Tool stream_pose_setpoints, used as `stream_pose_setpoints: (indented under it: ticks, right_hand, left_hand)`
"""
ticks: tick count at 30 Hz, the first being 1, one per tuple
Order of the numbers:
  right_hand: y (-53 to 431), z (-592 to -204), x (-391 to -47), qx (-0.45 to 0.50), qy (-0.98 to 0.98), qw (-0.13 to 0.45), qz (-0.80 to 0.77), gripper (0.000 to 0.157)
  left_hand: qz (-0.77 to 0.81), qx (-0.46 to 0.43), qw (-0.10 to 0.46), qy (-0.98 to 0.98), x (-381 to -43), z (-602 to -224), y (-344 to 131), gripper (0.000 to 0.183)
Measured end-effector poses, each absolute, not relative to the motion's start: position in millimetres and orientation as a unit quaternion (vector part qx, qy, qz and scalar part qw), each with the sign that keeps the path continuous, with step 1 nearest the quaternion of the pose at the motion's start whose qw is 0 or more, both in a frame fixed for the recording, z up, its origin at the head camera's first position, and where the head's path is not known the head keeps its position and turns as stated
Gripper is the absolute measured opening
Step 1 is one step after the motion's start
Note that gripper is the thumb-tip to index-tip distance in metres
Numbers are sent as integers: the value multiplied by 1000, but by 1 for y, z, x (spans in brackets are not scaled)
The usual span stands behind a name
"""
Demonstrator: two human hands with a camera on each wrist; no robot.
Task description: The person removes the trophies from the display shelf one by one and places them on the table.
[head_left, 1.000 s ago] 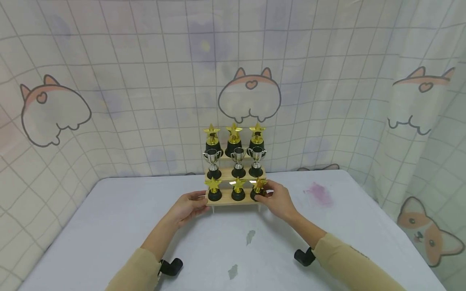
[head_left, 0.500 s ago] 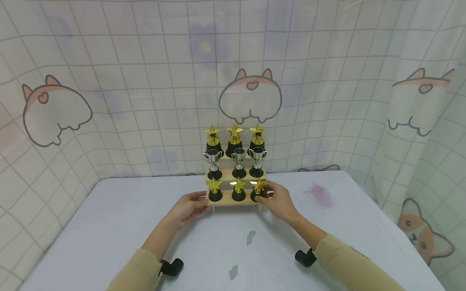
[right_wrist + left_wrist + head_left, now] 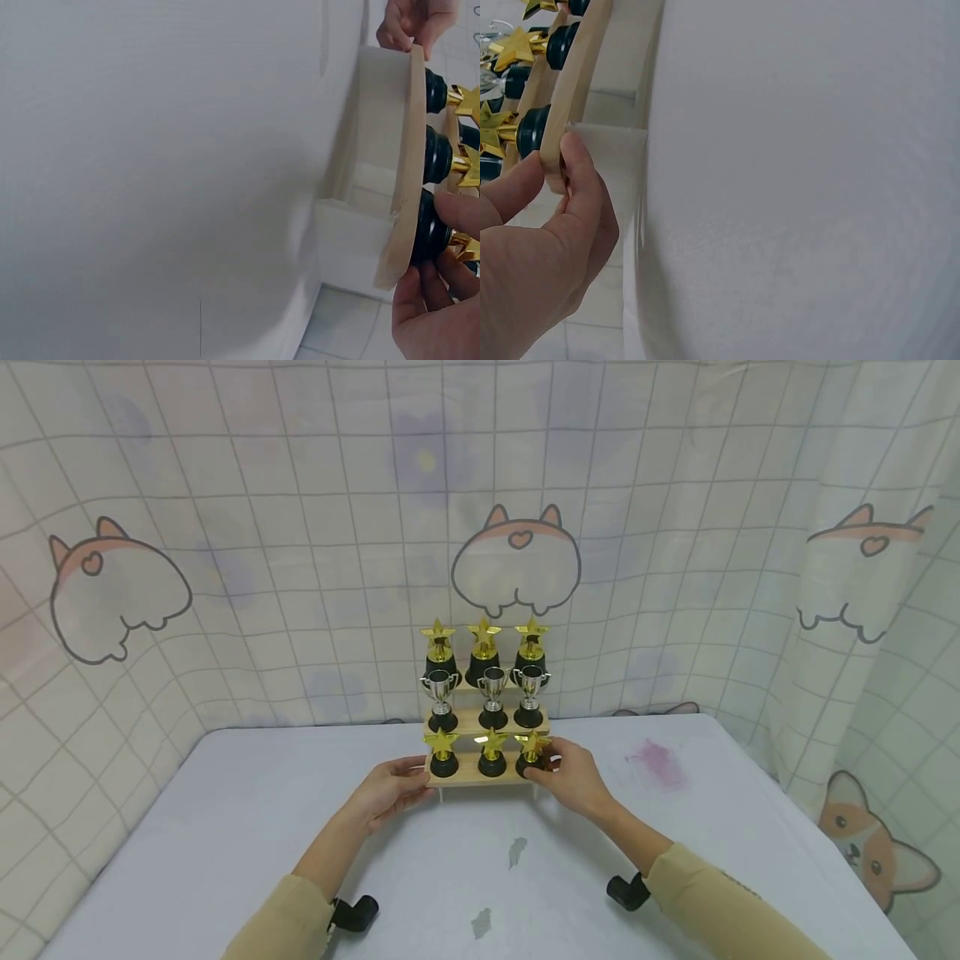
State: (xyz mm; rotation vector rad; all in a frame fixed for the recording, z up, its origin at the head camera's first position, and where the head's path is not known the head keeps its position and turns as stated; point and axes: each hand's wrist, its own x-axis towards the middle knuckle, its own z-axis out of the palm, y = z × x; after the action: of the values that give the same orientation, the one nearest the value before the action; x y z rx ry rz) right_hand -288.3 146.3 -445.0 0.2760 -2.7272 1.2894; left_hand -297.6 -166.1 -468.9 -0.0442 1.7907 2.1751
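Observation:
A tiered wooden stand stands near the far edge of the table in the head view. My left hand [image 3: 388,792] pinches the left end of its bottom shelf [image 3: 467,770], thumb above and fingers beneath in the left wrist view. On that shelf are three small gold star trophies with black bases. My right hand [image 3: 573,779] holds the rightmost star trophy [image 3: 532,743]; in the right wrist view its thumb and fingers are round the black base [image 3: 427,232], which sits on the shelf. Silver cup trophies [image 3: 492,681] fill the middle tier, larger star trophies [image 3: 484,647] the top.
A white cloth [image 3: 262,827] with grey and pink marks covers the table. Behind it hangs a grid-patterned curtain [image 3: 322,568] with dog drawings. Clear supports [image 3: 356,240] hold the bottom shelf off the tabletop.
Both hands keep their places and holds on the shelf and the trophy. The view shifts very slightly; the trophies stay where they were.

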Motion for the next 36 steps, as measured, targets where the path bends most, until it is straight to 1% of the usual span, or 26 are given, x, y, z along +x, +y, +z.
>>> stream_pose_setpoints:
  ticks: [13,25,36]
  right_hand:
    - [146,-440,-288,101,-903,50,415,37]
    - [149,-437,-284,102,-895,41,432,46]
    - [143,-430,-272,107,-879,26,464,51]
  left_hand:
    - [760,-17,158,630,-298,-472,-167,54]
    - [764,-18,156,626,-301,-474,-166,53]
    - [764,-23,162,624,-301,-472,-166,53]
